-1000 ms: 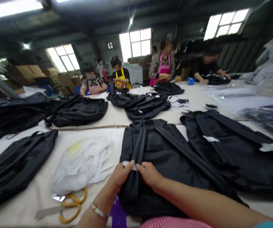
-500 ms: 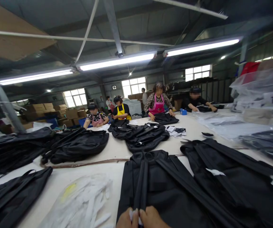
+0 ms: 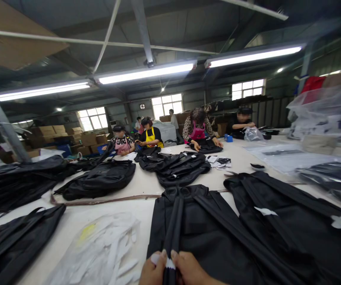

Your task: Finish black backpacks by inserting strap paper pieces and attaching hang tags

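Note:
A black backpack (image 3: 214, 241) lies in front of me, straps up. One of its shoulder straps (image 3: 174, 221) runs toward me, folded into a narrow double strip, with a white wrap (image 3: 170, 263) around it. My left hand (image 3: 152, 270) is closed on the strap's left side, and a white end of the wrap shows by its thumb. From the right, my right hand (image 3: 189, 270) pinches the same strap, thumb beside the wrap. The fingers' undersides are hidden. A second black backpack (image 3: 280, 221) lies to the right, white wraps on its straps.
A clear plastic bag of white strips (image 3: 105, 253) lies left of my hands. More black bags (image 3: 99, 180) are spread over the pale table (image 3: 134, 209). Paper tags (image 3: 219, 161) and a blue block (image 3: 228, 138) lie farther off. Several co-workers (image 3: 198, 126) stand or sit across the table.
My hands have spread slightly apart, and the white wrap shows around the strap between them. Across the table, the co-worker at far right now handles a clear plastic bag.

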The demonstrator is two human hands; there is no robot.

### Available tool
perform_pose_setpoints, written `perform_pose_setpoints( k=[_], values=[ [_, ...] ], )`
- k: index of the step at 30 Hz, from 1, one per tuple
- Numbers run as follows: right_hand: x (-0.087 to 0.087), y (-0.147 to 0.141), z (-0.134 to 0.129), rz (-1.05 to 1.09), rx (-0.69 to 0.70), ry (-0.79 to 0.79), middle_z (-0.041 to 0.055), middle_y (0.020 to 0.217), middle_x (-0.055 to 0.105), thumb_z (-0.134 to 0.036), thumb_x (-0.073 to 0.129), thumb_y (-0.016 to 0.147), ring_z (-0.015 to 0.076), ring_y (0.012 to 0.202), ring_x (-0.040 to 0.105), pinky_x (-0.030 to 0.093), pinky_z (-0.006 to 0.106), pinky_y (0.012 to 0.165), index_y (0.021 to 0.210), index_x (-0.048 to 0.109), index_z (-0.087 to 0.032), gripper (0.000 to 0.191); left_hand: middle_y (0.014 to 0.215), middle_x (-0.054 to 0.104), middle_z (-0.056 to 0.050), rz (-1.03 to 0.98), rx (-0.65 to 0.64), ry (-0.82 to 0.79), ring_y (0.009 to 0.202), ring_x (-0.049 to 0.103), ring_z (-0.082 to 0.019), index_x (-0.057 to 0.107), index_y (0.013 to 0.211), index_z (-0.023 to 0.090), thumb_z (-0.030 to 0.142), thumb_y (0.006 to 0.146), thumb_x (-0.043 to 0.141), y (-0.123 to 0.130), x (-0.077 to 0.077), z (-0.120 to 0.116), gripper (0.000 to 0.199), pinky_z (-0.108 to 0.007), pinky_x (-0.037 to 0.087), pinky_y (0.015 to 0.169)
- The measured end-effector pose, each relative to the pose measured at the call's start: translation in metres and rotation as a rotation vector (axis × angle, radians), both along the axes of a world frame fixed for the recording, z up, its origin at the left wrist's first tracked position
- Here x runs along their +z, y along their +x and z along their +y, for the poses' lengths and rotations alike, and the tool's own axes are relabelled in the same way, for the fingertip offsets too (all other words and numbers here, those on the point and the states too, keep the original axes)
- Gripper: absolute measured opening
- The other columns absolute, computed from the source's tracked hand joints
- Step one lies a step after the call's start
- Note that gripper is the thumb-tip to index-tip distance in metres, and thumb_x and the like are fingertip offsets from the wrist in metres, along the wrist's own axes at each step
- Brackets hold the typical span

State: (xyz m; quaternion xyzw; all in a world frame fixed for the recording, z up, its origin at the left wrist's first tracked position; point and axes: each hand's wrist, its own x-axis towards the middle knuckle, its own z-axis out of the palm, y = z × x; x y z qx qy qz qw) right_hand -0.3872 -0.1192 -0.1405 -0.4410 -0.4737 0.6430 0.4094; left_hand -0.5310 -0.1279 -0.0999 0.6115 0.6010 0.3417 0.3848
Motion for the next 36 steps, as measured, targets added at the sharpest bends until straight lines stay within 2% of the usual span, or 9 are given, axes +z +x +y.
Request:
perform_pose_setpoints(
  k=[3, 7, 10, 17, 21, 26, 28, 31, 36],
  values=[
    [0.01, 0.005, -0.004, -0.012, 0.04, -0.02, -0.0018, 0.048, 0.042, -0.086, 0.05, 0.062, 0.0084, 0.043, 0.037, 0.028, 0.024, 0.045, 0.056, 0.05, -0.018, 0.069, 0.062, 0.059, -0.004, 0.071, 0.001, 0.045, 0.066, 0.057, -0.021, 0.054, 0.062, 0.02, 0.07, 0.078, 0.042, 0.002, -0.001, -0.001, 0.054, -0.029, 0.043, 0.063],
    [0.013, 0.01, -0.007, -0.016, 0.016, -0.017, -0.0035, 0.052, 0.041, -0.075, 0.07, 0.056, 0.0073, 0.049, 0.035, 0.03, 0.023, 0.048, 0.057, 0.052, -0.016, 0.061, 0.065, 0.062, -0.005, 0.125, 0.004, 0.079, 0.07, 0.059, -0.022, 0.055, 0.062, 0.021, 0.063, 0.08, 0.043, 0.004, 0.002, -0.003, 0.047, -0.029, 0.044, 0.068],
    [0.006, 0.008, -0.006, 0.021, 0.008, -0.01, -0.0029, 0.056, 0.045, -0.073, 0.074, 0.052, 0.0077, 0.053, 0.038, 0.032, 0.023, 0.051, 0.062, 0.057, -0.013, 0.063, 0.064, 0.06, -0.004, 0.075, 0.01, 0.052, 0.07, 0.057, -0.022, 0.053, 0.062, 0.021, 0.068, 0.079, 0.042, 0.003, 0.002, -0.002, 0.051, -0.03, 0.043, 0.067],
    [-0.003, -0.006, -0.007, 0.302, 0.016, -0.005, 0.0004, 0.064, 0.056, -0.07, 0.078, 0.049, 0.0101, 0.058, 0.048, 0.041, 0.025, 0.061, 0.073, 0.064, -0.013, 0.064, 0.061, 0.051, 0.0, -0.108, 0.021, -0.034, 0.065, 0.051, -0.018, 0.05, 0.063, 0.02, 0.084, 0.068, 0.043, -0.003, -0.005, 0.0, 0.065, -0.029, 0.042, 0.063],
    [-0.008, -0.008, -0.007, 0.272, -0.041, -0.048, -0.0001, 0.06, 0.055, -0.071, 0.078, 0.047, 0.01, 0.056, 0.048, 0.04, 0.025, 0.059, 0.069, 0.063, -0.013, 0.064, 0.061, 0.053, -0.002, -0.037, -0.047, -0.021, 0.066, 0.052, -0.019, 0.051, 0.063, 0.019, 0.079, 0.074, 0.042, -0.004, 0.006, -0.001, 0.061, -0.03, 0.041, 0.064],
    [-0.015, -0.01, -0.004, 0.18, -0.101, -0.093, -0.0024, 0.056, 0.05, -0.074, 0.077, 0.041, 0.0081, 0.051, 0.043, 0.034, 0.023, 0.052, 0.067, 0.06, -0.013, 0.068, 0.064, 0.063, -0.003, 0.122, -0.015, 0.047, 0.07, 0.057, -0.021, 0.056, 0.062, 0.02, 0.069, 0.08, 0.042, -0.009, 0.017, -0.004, 0.055, -0.029, 0.041, 0.066],
    [-0.012, -0.01, -0.004, 0.189, -0.086, -0.104, -0.0029, 0.055, 0.049, -0.074, 0.077, 0.041, 0.0077, 0.05, 0.041, 0.034, 0.023, 0.052, 0.066, 0.06, -0.013, 0.068, 0.066, 0.065, -0.004, 0.133, -0.017, 0.049, 0.071, 0.059, -0.022, 0.059, 0.063, 0.019, 0.066, 0.081, 0.041, -0.011, 0.017, -0.005, 0.053, -0.029, 0.042, 0.067],
    [-0.001, -0.008, -0.005, 0.191, -0.013, -0.099, -0.0013, 0.055, 0.048, -0.075, 0.072, 0.052, 0.0085, 0.05, 0.042, 0.037, 0.024, 0.053, 0.063, 0.061, -0.012, 0.065, 0.067, 0.066, -0.004, 0.144, -0.021, 0.047, 0.071, 0.06, -0.022, 0.061, 0.065, 0.019, 0.061, 0.083, 0.041, -0.012, 0.014, -0.005, 0.05, -0.029, 0.042, 0.067],
    [0.018, -0.003, -0.01, 0.179, -0.032, -0.05, 0.0054, 0.067, 0.062, -0.067, 0.075, 0.059, 0.0159, 0.062, 0.056, 0.045, 0.029, 0.065, 0.071, 0.07, -0.011, 0.058, 0.061, 0.056, -0.002, 0.175, 0.02, 0.095, 0.066, 0.052, -0.019, 0.049, 0.057, 0.021, 0.066, 0.081, 0.041, -0.009, 0.01, -0.004, 0.051, -0.029, 0.038, 0.064]
  ],
)
